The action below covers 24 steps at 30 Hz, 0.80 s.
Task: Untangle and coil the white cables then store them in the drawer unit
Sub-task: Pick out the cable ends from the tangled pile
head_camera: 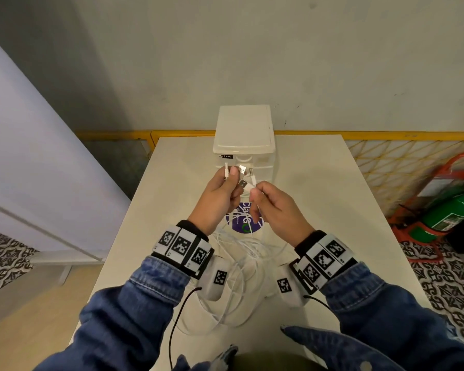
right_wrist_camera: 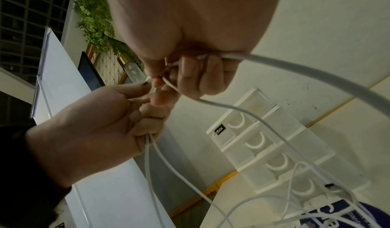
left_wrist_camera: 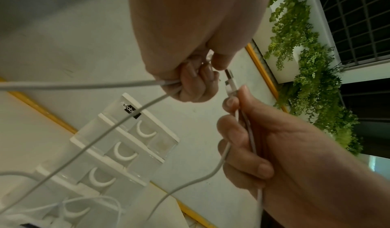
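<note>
Both hands are lifted above the table and meet in front of the drawer unit. The left hand [head_camera: 220, 194] has its fingers curled around several ends of the thin white cables [head_camera: 233, 277], and the plugs stand up above its thumb. The right hand [head_camera: 276, 207] pinches one white plug end [head_camera: 248, 186] between thumb and forefinger, with the other fingers curled over the cable below it. In the left wrist view this plug points toward the closed fingers of the left hand, very near them.

From both fists the cables hang down into a loose tangle of loops on the pale rectangular table [head_camera: 319, 183], between the wrists and partly over a round blue and white sticker [head_camera: 245, 223]. The small translucent plastic drawer unit with white curved handles [head_camera: 244, 135] stands at the far edge of the table, and its drawers look closed.

I judge that the cables are light, soft and rather smooth, so they will slide and spring open easily. It seems better to hold each cable just behind its rigid plug, not on the metal tip, and to draw it out of the tangle slowly. A strong pull could tighten a knot or bend the joint at the plug. Coiling and storing are not yet done.
</note>
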{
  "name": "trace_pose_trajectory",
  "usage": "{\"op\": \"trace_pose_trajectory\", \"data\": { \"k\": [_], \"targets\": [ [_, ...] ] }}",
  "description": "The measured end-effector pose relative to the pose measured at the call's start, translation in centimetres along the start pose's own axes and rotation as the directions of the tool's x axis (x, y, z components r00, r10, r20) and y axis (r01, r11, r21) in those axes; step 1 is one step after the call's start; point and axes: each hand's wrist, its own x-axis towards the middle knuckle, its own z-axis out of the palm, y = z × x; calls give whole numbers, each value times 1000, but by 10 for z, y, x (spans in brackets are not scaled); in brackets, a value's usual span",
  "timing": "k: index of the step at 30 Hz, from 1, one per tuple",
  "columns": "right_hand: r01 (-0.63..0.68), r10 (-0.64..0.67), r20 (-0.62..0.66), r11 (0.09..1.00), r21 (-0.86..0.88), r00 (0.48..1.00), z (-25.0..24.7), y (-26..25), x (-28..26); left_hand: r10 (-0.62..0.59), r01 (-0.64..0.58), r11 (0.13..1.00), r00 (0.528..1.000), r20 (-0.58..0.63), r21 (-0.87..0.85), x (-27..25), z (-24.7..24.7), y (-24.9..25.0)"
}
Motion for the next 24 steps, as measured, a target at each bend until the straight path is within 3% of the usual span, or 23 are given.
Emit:
{"op": "trace_pose_trajectory", "data": {
  "k": [6,19,24],
  "targets": [
    [15,-5,-162,998,61,987,4,-4,5,30,-32,999,996,79,21,-5,3,1],
    [-103,102,-68,995,-13,992,4,4,7,2,-16,996,987,159,85,-4,3,3],
    [-164,150,-91,973,-164,984,2,9,8,41,-68,982,988,150,177,-1,4,-2]
  ]
}}
